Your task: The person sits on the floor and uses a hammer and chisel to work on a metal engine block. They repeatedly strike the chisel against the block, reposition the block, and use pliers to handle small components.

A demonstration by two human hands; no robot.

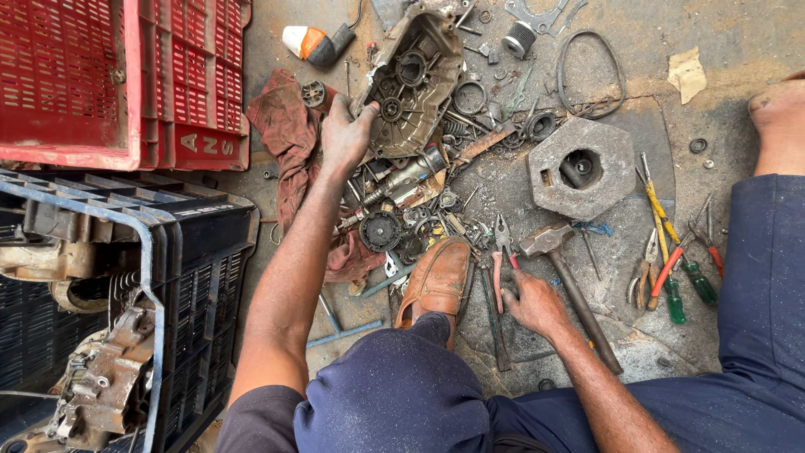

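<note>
A grimy metal engine casing (411, 80), seemingly heavy and rigid, is being gripped by its rim in the left hand (344, 134); nearer than the casing, red-handled pliers (501, 260) are being closed on by the right hand (530, 300).

Repair workshop, working straight on a stained concrete floor.

Greasy engine casing (411, 80) at the centre of a litter of gears, springs and gaskets; just right of it a hexagonal metal block (581, 168), below that a hammer (570, 289), pliers and screwdrivers (671, 268); left of the casing an oily red rag (289, 143), red crate (126, 80) and dark crate (180, 277) with engine parts.
</note>
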